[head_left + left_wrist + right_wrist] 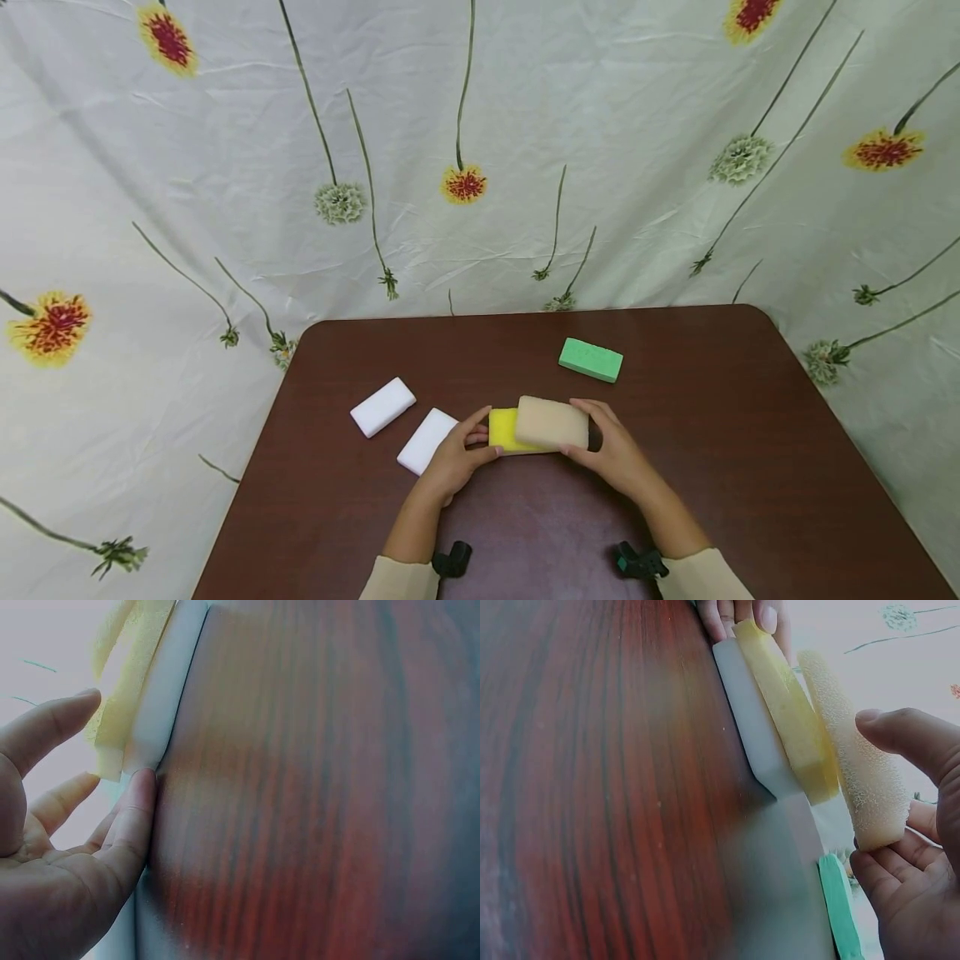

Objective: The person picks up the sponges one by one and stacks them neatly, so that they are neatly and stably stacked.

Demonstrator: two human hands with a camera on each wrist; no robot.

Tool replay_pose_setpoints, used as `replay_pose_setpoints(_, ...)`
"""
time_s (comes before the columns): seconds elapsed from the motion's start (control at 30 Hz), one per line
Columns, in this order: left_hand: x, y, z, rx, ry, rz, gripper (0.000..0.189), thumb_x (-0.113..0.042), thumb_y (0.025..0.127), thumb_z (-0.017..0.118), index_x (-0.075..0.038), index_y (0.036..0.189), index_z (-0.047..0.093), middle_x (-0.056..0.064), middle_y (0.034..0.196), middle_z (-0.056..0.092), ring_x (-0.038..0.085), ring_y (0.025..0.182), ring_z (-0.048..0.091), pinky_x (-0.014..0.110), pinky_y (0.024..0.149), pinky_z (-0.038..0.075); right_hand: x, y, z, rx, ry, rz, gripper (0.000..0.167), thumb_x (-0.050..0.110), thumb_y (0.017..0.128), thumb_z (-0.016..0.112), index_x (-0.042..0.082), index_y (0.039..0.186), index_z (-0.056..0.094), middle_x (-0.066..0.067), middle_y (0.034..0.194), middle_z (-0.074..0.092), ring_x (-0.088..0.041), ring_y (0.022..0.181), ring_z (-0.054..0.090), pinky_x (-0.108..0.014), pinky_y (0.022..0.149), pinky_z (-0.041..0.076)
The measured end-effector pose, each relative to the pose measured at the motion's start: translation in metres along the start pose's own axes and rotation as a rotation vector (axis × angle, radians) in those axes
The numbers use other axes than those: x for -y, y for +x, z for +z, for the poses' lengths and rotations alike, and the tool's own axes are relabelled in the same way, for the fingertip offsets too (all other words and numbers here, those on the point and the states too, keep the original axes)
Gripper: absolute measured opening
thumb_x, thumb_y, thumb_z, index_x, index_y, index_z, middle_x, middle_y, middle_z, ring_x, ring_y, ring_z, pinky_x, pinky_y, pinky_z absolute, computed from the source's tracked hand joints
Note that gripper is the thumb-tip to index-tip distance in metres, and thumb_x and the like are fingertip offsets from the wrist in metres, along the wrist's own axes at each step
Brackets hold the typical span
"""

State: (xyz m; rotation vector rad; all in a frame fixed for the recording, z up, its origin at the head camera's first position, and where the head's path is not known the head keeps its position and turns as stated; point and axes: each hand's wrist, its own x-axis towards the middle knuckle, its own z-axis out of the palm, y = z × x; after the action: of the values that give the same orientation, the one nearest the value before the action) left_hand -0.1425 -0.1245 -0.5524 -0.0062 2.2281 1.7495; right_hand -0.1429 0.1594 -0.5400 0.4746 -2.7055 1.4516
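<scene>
A yellow sponge (503, 427) lies on a pale block (154, 690), both low over the table. My left hand (457, 454) holds the left end of this pair, thumb (64, 720) at the yellow sponge and a fingertip (142, 784) at the pale block. My right hand (618, 454) grips a beige sponge (552, 422) between thumb (889, 724) and fingers. This beige sponge is tilted beside the yellow one in the right wrist view, and from the head it covers much of it.
Two white blocks (382, 407) (427, 442) lie on the brown table (750, 433) left of the stack, the nearer one partly behind my left hand. A green block (591, 360) lies farther back, to the right. A flowered cloth (420, 100) hangs behind the table.
</scene>
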Motion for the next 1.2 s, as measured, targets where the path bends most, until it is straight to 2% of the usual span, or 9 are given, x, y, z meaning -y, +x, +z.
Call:
replay_pose_setpoints(0.2, -0.001, 0.000, 0.000, 0.004, -0.008, 0.002, 0.076, -0.022, 0.089, 0.078, -0.022, 0.155, 0.041, 0.012, 0.134, 0.057, 0.025, 0.124, 0.057, 0.039, 0.100, 0.049, 0.005, 0.003, 0.004, 0.013, -0.023, -0.010, 0.075, 0.022, 0.081, 0.086, 0.009, 0.146, 0.051, -0.009, 0.145, 0.052, -0.031, 0.134, 0.053, -0.057, 0.108, 0.043)
replay_pose_setpoints(0.4, 0.000, -0.001, 0.001, 0.001, 0.007, 0.012, 0.076, -0.020, 0.089, 0.077, -0.019, 0.156, 0.041, 0.015, 0.135, 0.057, 0.027, 0.124, 0.057, 0.038, 0.098, 0.049, 0.010, 0.007, 0.009, 0.043, -0.009, -0.005, 0.075, 0.022, 0.082, 0.086, 0.009, 0.147, 0.051, -0.008, 0.147, 0.051, -0.031, 0.136, 0.051, -0.056, 0.109, 0.043)
replay_pose_setpoints(0.7, -0.001, 0.000, 0.001, 0.007, -0.019, 0.014, 0.075, -0.019, 0.088, 0.078, -0.023, 0.154, 0.043, 0.013, 0.135, 0.056, 0.026, 0.125, 0.056, 0.042, 0.101, 0.048, 0.014, 0.015, 0.015, 0.077, 0.010, -0.027, 0.074, 0.023, 0.084, 0.084, 0.009, 0.148, 0.049, -0.009, 0.149, 0.050, -0.030, 0.136, 0.051, -0.054, 0.108, 0.044)
replay_pose_setpoints(0.93, 0.000, 0.000, 0.001, 0.013, -0.024, 0.022, 0.079, -0.018, 0.086, 0.079, -0.021, 0.155, 0.042, 0.014, 0.135, 0.056, 0.027, 0.125, 0.056, 0.041, 0.100, 0.049, 0.015, 0.019, 0.019, 0.091, 0.020, -0.056, 0.076, 0.023, 0.084, 0.084, 0.008, 0.149, 0.048, -0.009, 0.149, 0.050, -0.029, 0.137, 0.050, -0.055, 0.110, 0.042)
replay_pose_setpoints(1.2, 0.000, 0.000, 0.001, 0.008, -0.019, 0.019, 0.080, -0.019, 0.086, 0.079, -0.020, 0.156, 0.041, 0.014, 0.135, 0.057, 0.027, 0.125, 0.057, 0.042, 0.100, 0.049, 0.015, 0.023, 0.019, 0.148, 0.050, -0.014, 0.078, 0.022, 0.086, 0.083, 0.011, 0.152, 0.044, -0.008, 0.151, 0.047, -0.029, 0.141, 0.046, -0.054, 0.111, 0.041)
